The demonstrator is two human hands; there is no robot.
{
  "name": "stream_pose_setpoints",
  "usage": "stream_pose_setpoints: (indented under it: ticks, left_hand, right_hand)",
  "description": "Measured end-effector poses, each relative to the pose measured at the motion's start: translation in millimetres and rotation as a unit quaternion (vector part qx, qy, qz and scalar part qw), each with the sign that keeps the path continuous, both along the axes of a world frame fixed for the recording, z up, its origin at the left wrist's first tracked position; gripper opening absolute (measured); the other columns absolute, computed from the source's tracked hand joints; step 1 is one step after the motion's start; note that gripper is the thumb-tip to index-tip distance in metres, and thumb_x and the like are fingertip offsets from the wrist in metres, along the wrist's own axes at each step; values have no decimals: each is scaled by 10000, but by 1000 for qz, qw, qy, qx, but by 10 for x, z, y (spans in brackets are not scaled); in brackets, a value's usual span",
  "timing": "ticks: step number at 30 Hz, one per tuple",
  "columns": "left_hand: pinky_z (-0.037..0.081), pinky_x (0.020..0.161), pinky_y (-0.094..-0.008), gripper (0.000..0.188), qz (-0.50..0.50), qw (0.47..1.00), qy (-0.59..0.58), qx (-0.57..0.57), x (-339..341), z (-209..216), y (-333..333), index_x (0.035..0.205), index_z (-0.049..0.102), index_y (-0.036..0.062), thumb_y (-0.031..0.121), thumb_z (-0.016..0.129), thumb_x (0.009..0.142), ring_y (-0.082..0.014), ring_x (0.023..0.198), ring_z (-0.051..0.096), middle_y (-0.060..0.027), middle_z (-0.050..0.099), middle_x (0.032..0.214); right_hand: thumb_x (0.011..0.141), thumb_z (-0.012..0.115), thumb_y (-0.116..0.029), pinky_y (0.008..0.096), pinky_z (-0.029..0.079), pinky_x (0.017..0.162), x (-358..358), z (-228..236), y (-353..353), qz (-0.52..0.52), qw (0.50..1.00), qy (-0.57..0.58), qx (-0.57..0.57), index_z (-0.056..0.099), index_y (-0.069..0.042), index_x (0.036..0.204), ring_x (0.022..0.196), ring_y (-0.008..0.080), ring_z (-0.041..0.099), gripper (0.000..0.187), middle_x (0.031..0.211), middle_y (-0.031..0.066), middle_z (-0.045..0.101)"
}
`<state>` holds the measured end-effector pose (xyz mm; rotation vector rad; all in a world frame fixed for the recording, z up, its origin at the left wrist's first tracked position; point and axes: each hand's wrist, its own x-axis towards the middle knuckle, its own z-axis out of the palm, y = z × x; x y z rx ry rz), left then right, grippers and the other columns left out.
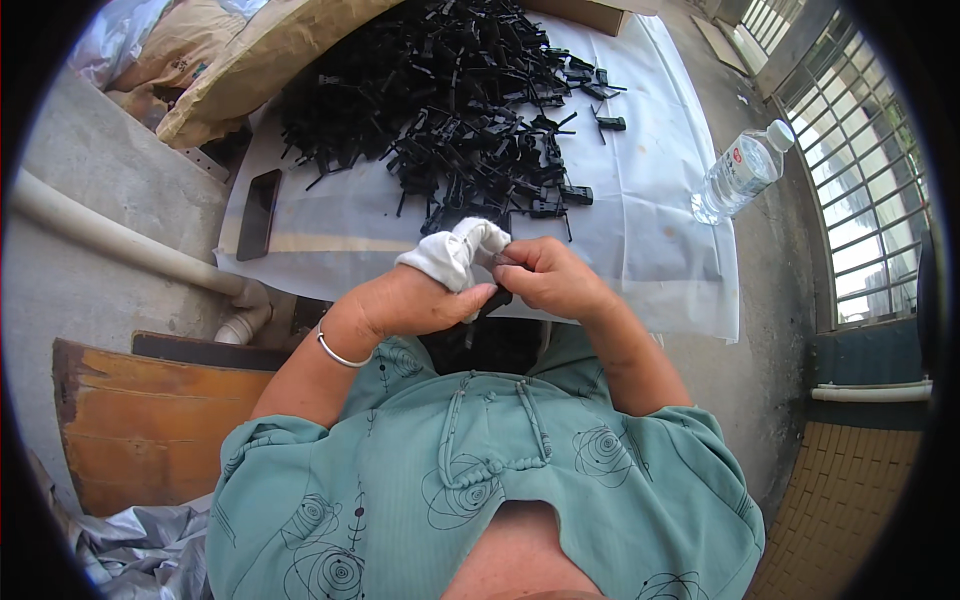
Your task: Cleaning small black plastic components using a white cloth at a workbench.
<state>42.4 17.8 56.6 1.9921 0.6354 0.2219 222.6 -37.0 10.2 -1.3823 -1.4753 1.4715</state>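
My left hand (448,275) is partly covered by a white cloth glove (455,250), with the thumb bare. Its fingers are closed round a small black plastic part (497,300), most of which the hands hide. From the other side my right hand (553,280), ungloved, pinches at the same part with thumb and forefinger. Both hands meet over the table's near edge. Just beyond them spreads a large heap of black plastic parts (440,90) with thin arms, and one loose black part (611,124) lies to its right.
White sheeting (650,200) covers the table. A dark phone (260,215) lies at its left, and a clear water bottle (742,172) stands at its right edge. Brown paper (260,70) overhangs the far left; a cardboard box (580,14) sits at the back.
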Motion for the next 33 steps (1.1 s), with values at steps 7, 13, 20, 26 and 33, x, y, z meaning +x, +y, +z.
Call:
stream_pose_setpoints:
  ticks: [7, 13, 20, 26, 33]
  left_hand:
    - [453, 657, -244, 405, 44, 989, -95, -103, -270, -284, -234, 1041, 394, 27, 78, 663, 742, -94, 760, 490, -62, 509, 925]
    - [454, 643, -232, 350, 73, 991, -53, -98, -387, -440, -438, 969, 454, 15, 70, 690, 717, -94, 740, 504, -51, 531, 863]
    - [463, 606, -229, 200, 124, 984, 88, -91, -719, -768, -425, 981, 575, 18, 102, 612, 804, -79, 657, 536, -24, 595, 815]
    - [467, 707, -267, 194, 110, 986, 114, -59, -767, -1152, -537, 985, 598, 19, 80, 570, 803, -168, 770, 569, -67, 571, 927]
    - [452, 851, -398, 706, 97, 931, 282, 210, -423, -1533, -603, 1235, 432, 101, 135, 751, 606, -368, 1044, 481, -220, 432, 1213]
  right_hand:
    - [866, 510, -145, 196, 274, 406, -251, -23, -164, -15, 995, 100, -27, 557, -45, 748, 473, 9, 355, 161, 572, -73, 422]
    - [890, 500, -159, 204, 330, 478, -660, -305, -599, -80, 975, 208, -7, 542, -34, 795, 545, 26, 391, 162, 634, -56, 471]
    - [858, 522, -142, 304, 403, 558, 38, -97, -473, 30, 984, -113, 134, 545, 15, 783, 571, 193, 477, 176, 627, 116, 496]
    - [769, 544, -114, 458, 443, 644, 95, -613, -619, 173, 916, -354, 77, 575, 5, 767, 718, 363, 579, 123, 730, 195, 585]
    - [739, 527, -87, 435, 475, 729, -89, -1693, -535, -45, 811, -484, 324, 620, -1, 863, 842, 333, 600, 177, 795, 189, 618]
